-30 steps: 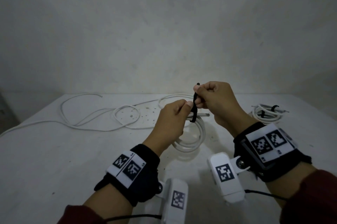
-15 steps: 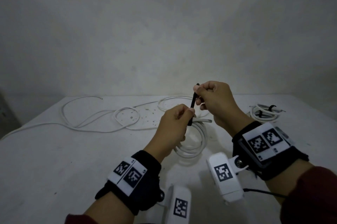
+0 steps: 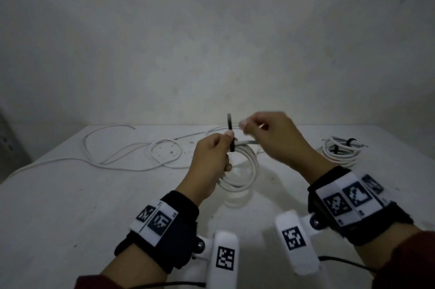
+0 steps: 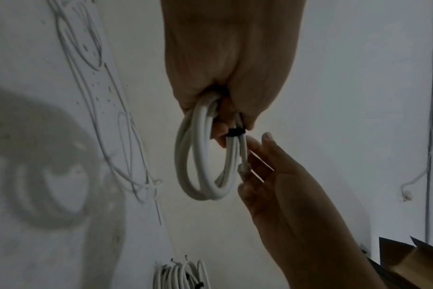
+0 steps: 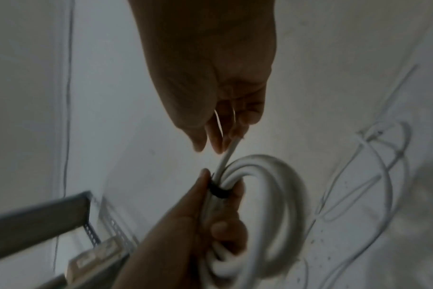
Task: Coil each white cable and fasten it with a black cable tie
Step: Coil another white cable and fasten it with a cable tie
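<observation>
My left hand [image 3: 213,157] grips a coil of white cable [image 3: 250,171] held just above the table. A black cable tie [image 3: 232,145] is wrapped round the coil's strands beside my left thumb, and its tail [image 3: 229,121] stands up free. My right hand [image 3: 266,138] is blurred, just right of the tail and apart from it. In the left wrist view its fingers [image 4: 267,156] lie nearly straight against the cable's loose end beside the tie [image 4: 236,133]. The right wrist view shows the coil [image 5: 287,195], the tie [image 5: 218,192] and the cable end [image 5: 229,154] reaching my right fingers.
A long loose white cable [image 3: 117,163] sprawls over the left and back of the white table [image 3: 70,218]. A tied coil [image 3: 339,151] lies at the right, also low in the left wrist view as the tied coil [image 4: 178,273]. A metal frame [image 5: 37,215] stands beside the table.
My right hand was pinching the tie's tail and pulling it up. Now it has let go and drawn slightly right; the tail stands free. My left hand keeps the coil.
</observation>
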